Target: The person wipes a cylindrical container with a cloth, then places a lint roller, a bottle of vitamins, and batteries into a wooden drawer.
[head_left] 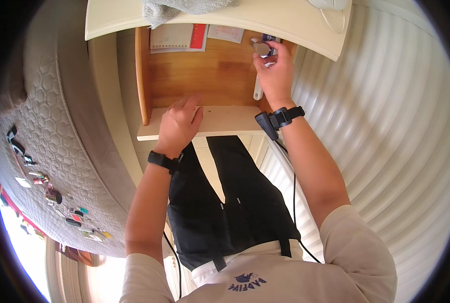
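A pulled-out wooden drawer (194, 75) lies before me under a cream tabletop. My right hand (276, 74) is over its far right corner, thumb and fingers pinching a small round object (262, 49) with a brownish, flat face. Beside and partly behind those fingers is a dark small box (269, 38); a white strip-like item (258, 89) lies lower along the right side. My left hand (179, 121) rests on the drawer's pale front panel (225, 117), fingers reaching over its inner edge, holding nothing. A spiral notebook (172, 39) and a printed paper sheet (225, 33) lie at the back.
On the tabletop (262, 11) are a grey towel (183, 5) and a white device (329, 3) with a cord. Left of me, a quilted bed (54, 121) carries several small items. A white ribbed panel (376, 94) stands close on the right.
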`<action>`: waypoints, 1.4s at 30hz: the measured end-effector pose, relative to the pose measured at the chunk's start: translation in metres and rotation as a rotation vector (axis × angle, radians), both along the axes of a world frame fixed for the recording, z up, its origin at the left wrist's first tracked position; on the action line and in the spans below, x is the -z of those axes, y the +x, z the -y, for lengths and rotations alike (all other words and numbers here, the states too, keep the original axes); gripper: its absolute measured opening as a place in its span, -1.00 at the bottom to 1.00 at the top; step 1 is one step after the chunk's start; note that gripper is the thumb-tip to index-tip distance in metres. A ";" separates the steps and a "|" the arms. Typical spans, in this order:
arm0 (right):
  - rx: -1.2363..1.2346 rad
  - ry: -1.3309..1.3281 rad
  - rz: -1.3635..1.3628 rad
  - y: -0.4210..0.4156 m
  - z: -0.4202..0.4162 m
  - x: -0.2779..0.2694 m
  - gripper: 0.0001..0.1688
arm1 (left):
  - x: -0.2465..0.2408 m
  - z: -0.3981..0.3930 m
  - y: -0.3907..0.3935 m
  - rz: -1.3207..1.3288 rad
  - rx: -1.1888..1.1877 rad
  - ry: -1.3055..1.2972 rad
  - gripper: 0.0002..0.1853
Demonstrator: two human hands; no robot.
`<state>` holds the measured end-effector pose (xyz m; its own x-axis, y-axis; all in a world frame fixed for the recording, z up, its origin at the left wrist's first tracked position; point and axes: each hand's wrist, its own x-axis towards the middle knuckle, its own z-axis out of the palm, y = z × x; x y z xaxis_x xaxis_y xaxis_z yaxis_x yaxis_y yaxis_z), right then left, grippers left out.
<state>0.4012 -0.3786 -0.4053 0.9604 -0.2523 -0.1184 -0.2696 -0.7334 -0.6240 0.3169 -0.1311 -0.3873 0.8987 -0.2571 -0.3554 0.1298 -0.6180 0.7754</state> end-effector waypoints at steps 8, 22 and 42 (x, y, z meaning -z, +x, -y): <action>0.020 -0.081 0.089 0.012 0.008 0.019 -0.49 | 0.009 0.007 -0.010 0.238 0.078 0.206 -0.83; 0.184 0.202 -0.006 0.003 -0.003 0.004 -0.40 | 0.012 0.008 -0.012 0.419 0.079 0.264 -0.91; -0.272 0.622 -0.355 -0.059 -0.236 -0.073 -0.82 | -0.024 -0.136 -0.079 0.559 -0.332 -0.112 -0.56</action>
<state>0.3424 -0.1423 -0.3323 0.8570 0.2020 -0.4740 -0.3910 -0.3443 -0.8536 0.2374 0.0049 -0.3629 0.9780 0.0570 0.2006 -0.1414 -0.5261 0.8386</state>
